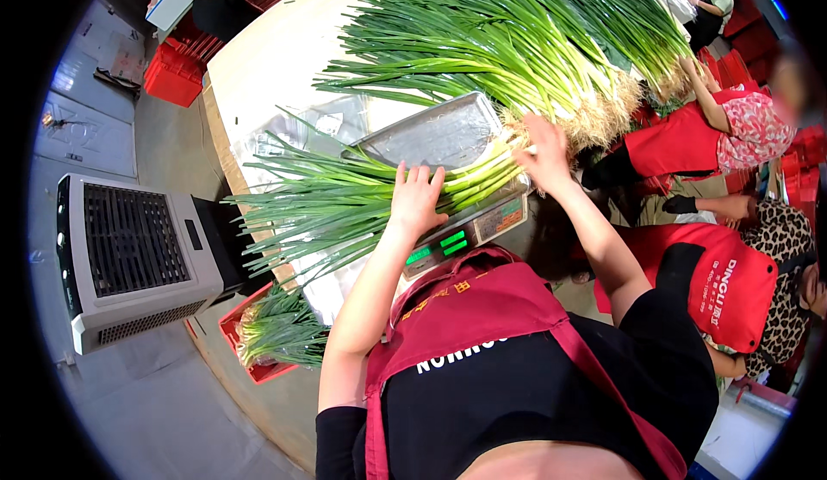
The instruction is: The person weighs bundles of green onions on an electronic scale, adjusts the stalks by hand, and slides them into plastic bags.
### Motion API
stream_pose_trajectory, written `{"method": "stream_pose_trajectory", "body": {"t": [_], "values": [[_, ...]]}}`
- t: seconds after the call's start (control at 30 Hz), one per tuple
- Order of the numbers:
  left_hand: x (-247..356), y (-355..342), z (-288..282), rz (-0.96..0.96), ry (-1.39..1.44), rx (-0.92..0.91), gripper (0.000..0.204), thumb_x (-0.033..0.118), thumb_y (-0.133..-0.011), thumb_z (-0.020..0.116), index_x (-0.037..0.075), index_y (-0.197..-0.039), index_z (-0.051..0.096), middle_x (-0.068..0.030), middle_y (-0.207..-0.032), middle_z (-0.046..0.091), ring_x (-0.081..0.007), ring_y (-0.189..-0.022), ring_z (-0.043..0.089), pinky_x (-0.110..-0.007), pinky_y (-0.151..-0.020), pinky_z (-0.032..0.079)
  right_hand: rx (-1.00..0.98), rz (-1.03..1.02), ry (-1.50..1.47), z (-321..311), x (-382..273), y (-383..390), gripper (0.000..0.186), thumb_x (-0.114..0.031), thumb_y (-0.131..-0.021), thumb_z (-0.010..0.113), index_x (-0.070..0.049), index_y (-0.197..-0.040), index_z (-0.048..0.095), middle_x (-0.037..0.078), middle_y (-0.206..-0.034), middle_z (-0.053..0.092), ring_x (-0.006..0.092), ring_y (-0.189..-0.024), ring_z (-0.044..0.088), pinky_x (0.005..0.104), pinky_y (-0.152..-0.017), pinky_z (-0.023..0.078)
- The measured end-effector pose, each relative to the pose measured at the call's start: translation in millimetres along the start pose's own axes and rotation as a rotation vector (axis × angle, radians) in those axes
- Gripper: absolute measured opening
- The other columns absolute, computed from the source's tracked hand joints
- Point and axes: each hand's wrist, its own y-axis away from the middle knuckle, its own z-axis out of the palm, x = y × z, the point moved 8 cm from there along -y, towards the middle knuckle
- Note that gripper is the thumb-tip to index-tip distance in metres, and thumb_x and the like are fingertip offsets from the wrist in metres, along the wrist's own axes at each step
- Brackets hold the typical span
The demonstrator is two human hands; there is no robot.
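Observation:
A bunch of green onions (469, 179) lies across a weighing scale, its leaves fanned out to the left and its pale root ends to the right. My left hand (418, 200) rests on top of the stalks near the middle, fingers stretched and slightly apart. At the root end, my right hand (544, 157) curls its fingers and thumb around the stalks. Beyond the bunch shows the scale's metal pan (444, 136). Nearer me, the scale's display (452, 241) glows green, partly hidden by the onions and my left arm.
A large heap of green onions (508, 49) covers the far right of the table (267, 49). Clear plastic bags (323, 123) lie left of the pan. A red crate (245, 342) of onions sits below left, near an air cooler (133, 252). Co-workers in red aprons (676, 144) stand at right.

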Motion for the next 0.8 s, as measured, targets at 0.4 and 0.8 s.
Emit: {"method": "stream_pose_trajectory", "body": {"t": [0.4,0.8], "values": [[9,-12,15,0.016,-0.073,-0.1,0.088,0.033,-0.05,0.078,0.008,-0.125,0.04,-0.0133,-0.103,0.052,-0.0282,-0.101,0.048,-0.039,-0.089,0.038,-0.096,0.524,-0.948,41,74,5,0.078,-0.053,-0.089,0.036,-0.004,-0.141,0.006,0.014,-0.147,0.01,0.0238,-0.135,0.008,0.0328,-0.108,0.009],[-5,-34,5,0.007,0.059,-0.07,0.049,0.014,-0.058,0.064,0.008,-0.104,0.048,-0.0134,-0.079,0.06,-0.0309,-0.076,0.06,-0.041,-0.07,0.047,-0.054,0.27,-1.059,38,-45,76,0.021,-0.016,-0.082,0.056,-0.004,-0.099,0.051,0.009,-0.1,0.054,0.0152,-0.091,0.053,0.0293,-0.076,0.042]]}}
